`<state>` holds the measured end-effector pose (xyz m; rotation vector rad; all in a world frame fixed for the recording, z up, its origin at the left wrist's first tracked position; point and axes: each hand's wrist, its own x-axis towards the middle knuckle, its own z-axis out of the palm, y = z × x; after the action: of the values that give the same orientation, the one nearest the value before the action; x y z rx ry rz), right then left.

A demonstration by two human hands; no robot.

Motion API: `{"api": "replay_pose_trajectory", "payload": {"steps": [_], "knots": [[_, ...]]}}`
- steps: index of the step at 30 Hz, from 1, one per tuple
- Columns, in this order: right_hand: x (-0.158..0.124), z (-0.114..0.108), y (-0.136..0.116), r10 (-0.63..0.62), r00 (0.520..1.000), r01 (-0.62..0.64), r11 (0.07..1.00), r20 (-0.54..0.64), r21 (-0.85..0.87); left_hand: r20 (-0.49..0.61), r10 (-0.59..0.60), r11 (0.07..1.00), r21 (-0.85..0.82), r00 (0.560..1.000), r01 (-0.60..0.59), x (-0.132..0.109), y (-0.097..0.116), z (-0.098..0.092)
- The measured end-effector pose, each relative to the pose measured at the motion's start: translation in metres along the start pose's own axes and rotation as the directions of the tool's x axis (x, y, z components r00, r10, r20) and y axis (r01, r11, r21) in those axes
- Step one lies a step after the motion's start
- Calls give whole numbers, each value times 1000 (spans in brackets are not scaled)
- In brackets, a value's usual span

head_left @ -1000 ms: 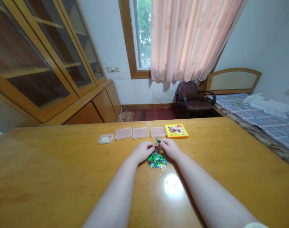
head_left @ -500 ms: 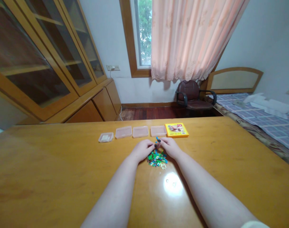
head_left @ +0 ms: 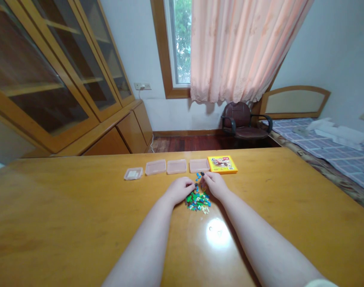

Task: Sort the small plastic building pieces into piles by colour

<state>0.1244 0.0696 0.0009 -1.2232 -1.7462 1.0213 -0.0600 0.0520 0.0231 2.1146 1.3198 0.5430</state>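
A small heap of toy building bricks [head_left: 197, 202], green, blue, white, pale yellow and brown, lies on the wooden table [head_left: 80, 223]. At its upper left edge rests my left hand [head_left: 180, 189], fingers curled and thumb pressed in near the bricks; whatever they pinch is too small to make out. My right hand [head_left: 216, 185] is closed at the upper right of the heap, thumb and fingertips bent together, their contents hidden. Just beyond the heap, between both hands, a few blue bricks [head_left: 199, 175] lie loose. Dark spots show at both thumb tips.
Along the far side stand clear plastic trays: a small one [head_left: 128, 175] with white pieces, then larger ones, left [head_left: 156, 162], middle [head_left: 176, 161] and right [head_left: 199, 160]. A yellow box [head_left: 226, 170] adjoins the right tray. Past the table edge is an armchair [head_left: 244, 119].
My right fingertips have moved slightly up and right, away from my left thumb, widening the gap. More blue bricks show between the hands. My left hand has stayed nearly in place.
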Motion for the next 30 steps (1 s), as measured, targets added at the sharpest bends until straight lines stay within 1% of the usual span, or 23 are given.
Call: {"api": "replay_pose_trajectory", "payload": {"steps": [7, 12, 16, 20, 24, 26, 30], "knots": [[1, -1, -1, 13, 1000, -13, 999, 16, -37, -5, -37, 998, -50, 999, 37, 1, 0, 2], [1, -2, -3, 8, 1000, -8, 997, -6, -76, -20, -30, 999, -23, 999, 30, 1, 0, 1], [1, -3, -7, -23, 1000, 21, 994, -21, -105, -74, -39, 999, 12, 996, 40, 2, -1, 0], [1, -4, -9, -57, 998, 53, 991, -27, -125, -117, -23, 999, -25, 993, 20, 2, -3, 2], [2, -5, -8, -71, 997, 66, 990, -41, -123, -128, -42, 998, -61, 991, 34, 2, -5, 4], [2, -4, -7, -60, 998, 56, 992, -32, -109, -116, -36, 998, -54, 993, 29, 2, -5, 4], [1, -2, -6, 12, 1000, -11, 996, 6, -87, -79, -9, 1000, -2, 997, 9, 2, -3, 2]]}}
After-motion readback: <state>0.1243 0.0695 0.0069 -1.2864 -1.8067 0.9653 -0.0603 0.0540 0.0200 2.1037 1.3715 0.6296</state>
